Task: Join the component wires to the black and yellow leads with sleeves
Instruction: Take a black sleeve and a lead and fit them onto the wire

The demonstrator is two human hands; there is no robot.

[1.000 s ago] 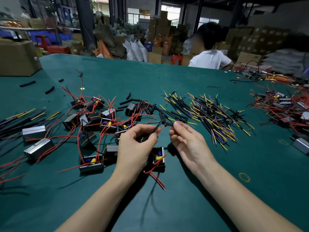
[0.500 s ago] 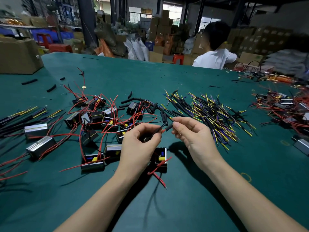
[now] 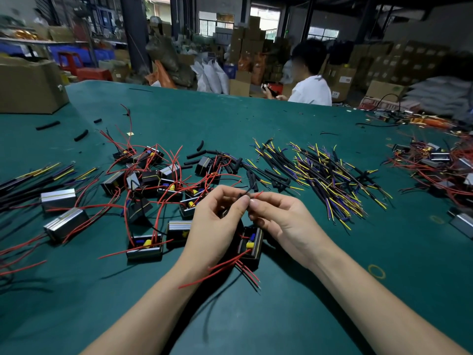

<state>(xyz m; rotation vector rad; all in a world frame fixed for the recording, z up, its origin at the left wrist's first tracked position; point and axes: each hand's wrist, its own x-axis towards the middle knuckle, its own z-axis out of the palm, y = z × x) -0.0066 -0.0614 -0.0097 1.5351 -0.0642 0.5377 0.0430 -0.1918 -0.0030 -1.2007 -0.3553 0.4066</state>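
Green felt covers the table (image 3: 294, 316), and I take the open black component (image 3: 252, 243) lying between my wrists as my landmark. Just above it my left hand (image 3: 217, 221) and right hand (image 3: 284, 221) meet fingertip to fingertip. My left thumb and forefinger are curled and pinch a thin black lead (image 3: 245, 193); my right thumb and forefinger pinch a red wire (image 3: 258, 194) whose tip pokes up beside that lead. Whether the two ends touch I cannot tell. More red wires (image 3: 240, 269) trail out from the component toward me. Left of the component lies a heap of similar components (image 3: 163, 183) tangled in red wire, and farther left two silver boxes (image 3: 58, 198). Up and right of it sits the pile of black and yellow leads (image 3: 330, 180), with loose black sleeves (image 3: 276, 174) between that pile and my hands. Far beyond it, a person in a white shirt (image 3: 312, 90) sits at the table's far edge.
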